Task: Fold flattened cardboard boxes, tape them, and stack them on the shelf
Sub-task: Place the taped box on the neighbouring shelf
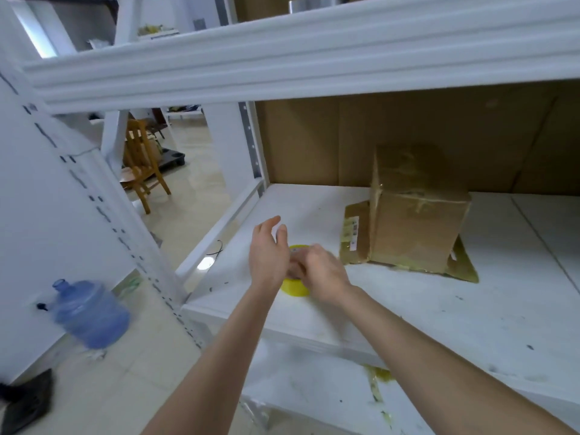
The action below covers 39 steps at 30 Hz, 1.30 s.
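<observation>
A yellow tape roll lies on the white shelf board, mostly hidden under my two hands. My right hand curls over the roll from the right, fingers bent down onto it. My left hand hovers at the roll's left side with fingers spread and raised. A taped brown cardboard box stands further back on the shelf to the right, resting on a flattened piece of cardboard with labels.
A white shelf beam crosses overhead. Brown cardboard sheets line the shelf's back. A blue water jug sits on the floor at left. A wooden chair stands beyond the shelf post. A dark object lies bottom left.
</observation>
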Tool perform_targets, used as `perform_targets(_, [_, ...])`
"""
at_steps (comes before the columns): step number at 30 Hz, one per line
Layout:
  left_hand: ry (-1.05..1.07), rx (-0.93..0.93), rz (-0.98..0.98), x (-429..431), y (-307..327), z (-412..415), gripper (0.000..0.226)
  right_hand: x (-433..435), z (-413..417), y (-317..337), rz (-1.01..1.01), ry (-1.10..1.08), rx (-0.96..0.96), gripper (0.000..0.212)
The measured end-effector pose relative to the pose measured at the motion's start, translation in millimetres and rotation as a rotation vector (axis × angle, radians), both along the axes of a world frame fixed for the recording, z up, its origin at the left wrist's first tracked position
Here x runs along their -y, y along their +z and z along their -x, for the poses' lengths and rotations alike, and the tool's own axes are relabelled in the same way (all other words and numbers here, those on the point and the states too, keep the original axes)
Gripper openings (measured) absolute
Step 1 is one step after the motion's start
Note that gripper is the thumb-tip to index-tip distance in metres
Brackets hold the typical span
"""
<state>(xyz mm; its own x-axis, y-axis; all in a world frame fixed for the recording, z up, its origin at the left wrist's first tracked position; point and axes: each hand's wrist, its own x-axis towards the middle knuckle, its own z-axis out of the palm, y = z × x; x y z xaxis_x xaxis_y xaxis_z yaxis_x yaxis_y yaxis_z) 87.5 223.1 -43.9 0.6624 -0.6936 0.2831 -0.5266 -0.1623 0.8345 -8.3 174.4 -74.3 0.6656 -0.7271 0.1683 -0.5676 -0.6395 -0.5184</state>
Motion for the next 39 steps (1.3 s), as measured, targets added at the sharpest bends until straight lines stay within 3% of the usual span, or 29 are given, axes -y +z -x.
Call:
perform_targets(3, [-0.050, 0.006, 0.050, 24.6, 16.3, 10.6, 0.034, 21.0, 39.4, 32.3, 0.478, -0.228, 0.371, 0.025])
perform_targets(5, [-0.139, 0.007, 0.013, 47.8, 28.3, 30.9, 0.035, 42.1, 77.1, 63.1, 0.605, -0.452, 0.445, 0.016])
perform_targets(7, [-0.261, -0.013, -0.023, 72.0, 41.6, 58.2, 0.038, 61.6, 118.2, 90.5, 0.482, -0.730, 0.402, 0.026])
perform_targets(10, [-0.419, -0.170, -0.108, 105.6, 57.8, 93.3, 0.055, 89.1, 166.2, 103.0, 0.005, -0.952, 0.316, 0.065])
perform_targets(12, [-0.487, -0.308, -0.150, 126.1, 63.5, 105.5, 0.070, 100.9, 177.0, 96.7, -0.349, -0.888, 0.499, 0.072])
perform_targets(14, [-0.526, -0.437, -0.182, 142.4, 65.6, 111.3, 0.068, 111.7, 179.6, 89.4, -0.570, -0.783, 0.687, 0.056])
perform_targets(16, [-0.571, -0.567, -0.186, 146.3, 66.2, 117.1, 0.045, 116.7, 187.1, 85.5, -0.584, -0.718, 0.677, 0.034])
perform_targets(18, [-0.625, -0.591, -0.081, 146.2, 66.4, 123.9, 0.027, 118.9, 206.0, 86.2, -0.595, -0.708, 0.739, 0.030])
perform_targets(20, [-0.701, -0.541, 0.033, 141.6, 70.6, 130.8, 0.031, 116.7, 230.6, 90.1, -0.676, -0.661, 0.922, 0.045])
perform_targets(25, [-0.939, -0.270, 0.103, 131.5, 83.5, 149.2, 0.077, 110.8, 284.1, 118.5, -0.792, -0.401, 1.265, 0.092])
perform_targets(27, [-0.923, -0.171, 0.177, 127.1, 84.5, 160.0, 0.070, 110.0, 304.8, 128.3, -0.866, -0.320, 1.289, 0.100])
perform_targets(31, [-0.841, -0.327, 0.260, 103.4, 80.7, 199.2, 0.028, 95.9, 328.8, 126.4, -0.921, -0.402, 1.140, 0.100])
perform_targets(34, [-0.848, -0.537, 0.246, 96.1, 71.1, 217.5, 0.016, 82.0, 342.8, 112.4, -0.854, -0.449, 1.194, 0.069])
perform_targets(35, [-0.836, -0.601, 0.221, 95.2, 69.4, 221.2, 0.017, 78.8, 348.3, 105.8, -0.835, -0.428, 1.209, 0.061])
perform_targets(37, [-0.838, -0.619, 0.179, 91.6, 65.6, 227.8, 0.041, 72.6, 358.4, 92.5, -0.770, -0.373, 1.199, 0.051])
perform_targets(39, [-0.862, -0.505, 0.126, 86.5, 58.4, 234.3, 0.054, 68.9, 366.1, 76.0, -0.700, -0.357, 1.136, 0.047])
